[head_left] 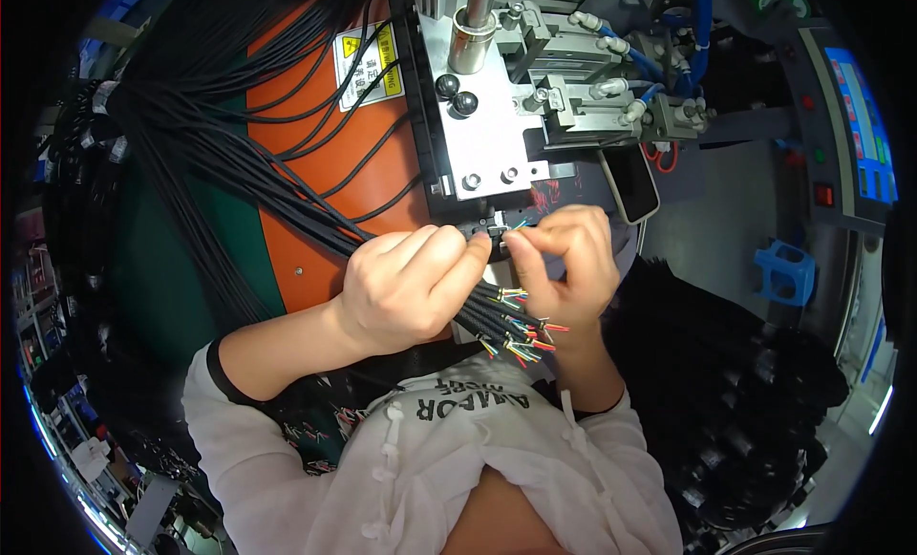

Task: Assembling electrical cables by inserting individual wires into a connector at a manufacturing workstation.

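My left hand (406, 283) is closed, thumb and finger pinching at the small black fixture (495, 228) under the machine's metal plate; a black cable seems to be in its grip, mostly hidden. Facing it, my right hand (571, 259) pinches thin coloured wires (521, 226) close to the same fixture. Below and between both hands lies a bundle of black cables (485, 316). Their stripped ends fan out in red, yellow, green, white and blue wires (523, 347).
The machine's silver plate (487, 139) and pneumatic cylinders (592, 68) stand just beyond my hands. More black cables (220, 144) cross an orange panel (296, 259) at left. At right are a phone (630, 182), red-handled scissors (661, 157), a control screen (860, 125) and a blue stool (785, 271).
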`<state>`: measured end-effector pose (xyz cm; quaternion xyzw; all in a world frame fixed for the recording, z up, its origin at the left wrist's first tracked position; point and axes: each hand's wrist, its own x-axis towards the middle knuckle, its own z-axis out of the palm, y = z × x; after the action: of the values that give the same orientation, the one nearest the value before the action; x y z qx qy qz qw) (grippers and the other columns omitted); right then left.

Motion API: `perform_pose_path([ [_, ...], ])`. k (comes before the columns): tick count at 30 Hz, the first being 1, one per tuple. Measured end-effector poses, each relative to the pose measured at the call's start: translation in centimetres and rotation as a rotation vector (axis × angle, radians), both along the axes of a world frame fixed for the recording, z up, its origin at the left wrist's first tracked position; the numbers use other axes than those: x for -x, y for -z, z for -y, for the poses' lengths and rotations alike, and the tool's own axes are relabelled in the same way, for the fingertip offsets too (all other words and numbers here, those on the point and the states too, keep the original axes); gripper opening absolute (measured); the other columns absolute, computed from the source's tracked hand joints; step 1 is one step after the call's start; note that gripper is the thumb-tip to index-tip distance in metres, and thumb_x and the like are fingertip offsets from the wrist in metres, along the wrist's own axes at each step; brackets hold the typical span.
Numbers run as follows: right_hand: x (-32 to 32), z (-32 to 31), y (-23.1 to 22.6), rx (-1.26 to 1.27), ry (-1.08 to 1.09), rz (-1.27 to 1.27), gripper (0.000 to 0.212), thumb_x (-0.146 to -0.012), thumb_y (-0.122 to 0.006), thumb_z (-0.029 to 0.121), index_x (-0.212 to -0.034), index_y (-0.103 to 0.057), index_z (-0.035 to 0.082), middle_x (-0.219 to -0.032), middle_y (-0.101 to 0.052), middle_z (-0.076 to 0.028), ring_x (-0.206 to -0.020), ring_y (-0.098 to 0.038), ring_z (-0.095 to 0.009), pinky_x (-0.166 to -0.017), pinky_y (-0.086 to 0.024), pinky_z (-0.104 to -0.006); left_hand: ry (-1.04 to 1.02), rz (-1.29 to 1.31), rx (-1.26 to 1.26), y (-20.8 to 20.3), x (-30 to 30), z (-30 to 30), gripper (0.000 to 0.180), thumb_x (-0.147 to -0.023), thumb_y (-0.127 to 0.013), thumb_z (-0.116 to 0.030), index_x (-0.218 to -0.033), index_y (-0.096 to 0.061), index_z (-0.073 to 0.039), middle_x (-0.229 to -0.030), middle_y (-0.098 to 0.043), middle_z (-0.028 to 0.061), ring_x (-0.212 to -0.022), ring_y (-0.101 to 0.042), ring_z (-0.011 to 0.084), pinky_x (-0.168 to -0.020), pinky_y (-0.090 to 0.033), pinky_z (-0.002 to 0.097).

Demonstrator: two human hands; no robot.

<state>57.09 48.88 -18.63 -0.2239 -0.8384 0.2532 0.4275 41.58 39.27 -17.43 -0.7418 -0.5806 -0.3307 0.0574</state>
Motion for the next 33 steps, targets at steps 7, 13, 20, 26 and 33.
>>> perform_pose_path([
  [7, -2.0, -1.5, -1.0, 0.756, -0.246, 0.064, 0.011, -0.078, -0.07, 0.003, -0.08, -0.06, 0.0, -0.075, -0.059, -0.009, -0.071, -0.057, -0.02, -0.067, -0.044, -0.0293, -0.013, -0.069, -0.113, 0.5, 0.0, -0.1, 0.026, -0.067, -0.065, -0.009, -0.092, -0.068, -0.001, -0.069, -0.046, 0.0007, -0.054, -0.05, 0.0114, -0.043, -0.037, 0.0235],
  [13, -1.1, -1.4, 0.3, 0.582, -0.115, 0.092, 0.011, -0.079, -0.069, 0.001, -0.074, -0.059, -0.002, -0.074, -0.059, -0.008, -0.071, -0.055, -0.017, -0.067, -0.044, -0.0287, -0.027, -0.131, 0.002, 0.2, -0.6, -0.2, 0.031, -0.067, -0.063, -0.011, -0.096, -0.069, -0.003, -0.069, -0.046, -0.0003, -0.056, -0.049, 0.0105, -0.045, -0.037, 0.023],
  [20, -0.2, -1.2, 0.9, 0.199, -0.028, 0.29, 0.008, -0.075, -0.067, -0.001, -0.075, -0.06, -0.001, -0.072, -0.058, -0.01, -0.068, -0.057, -0.023, -0.065, -0.046, -0.0311, -0.088, -0.242, 0.134, -0.1, -1.1, -0.2, 0.035, -0.069, -0.062, -0.008, -0.103, -0.07, -0.005, -0.069, -0.044, -0.0012, -0.056, -0.045, 0.0107, -0.046, -0.036, 0.0227],
  [26, 0.2, -1.1, 2.7, 0.197, -0.014, 0.104, 0.009, -0.074, -0.065, -0.003, -0.073, -0.057, 0.0, -0.07, -0.055, -0.009, -0.067, -0.054, -0.021, -0.063, -0.044, -0.0307, -0.099, -0.25, 0.154, -0.3, -1.2, -0.3, 0.035, -0.067, -0.064, -0.009, -0.102, -0.07, -0.005, -0.07, -0.044, -0.0012, -0.056, -0.044, 0.0108, -0.047, -0.037, 0.0233],
  [33, -0.1, -0.8, 3.9, 0.654, 0.008, -0.01, 0.008, -0.077, -0.063, -0.004, -0.076, -0.056, -0.001, -0.072, -0.055, -0.006, -0.07, -0.053, -0.015, -0.065, -0.043, -0.0277, -0.07, -0.159, 0.092, 0.3, -0.8, -0.8, 0.029, -0.067, -0.064, -0.008, -0.095, -0.069, -0.005, -0.072, -0.05, -0.0004, -0.057, -0.049, 0.0119, -0.047, -0.039, 0.0251],
])
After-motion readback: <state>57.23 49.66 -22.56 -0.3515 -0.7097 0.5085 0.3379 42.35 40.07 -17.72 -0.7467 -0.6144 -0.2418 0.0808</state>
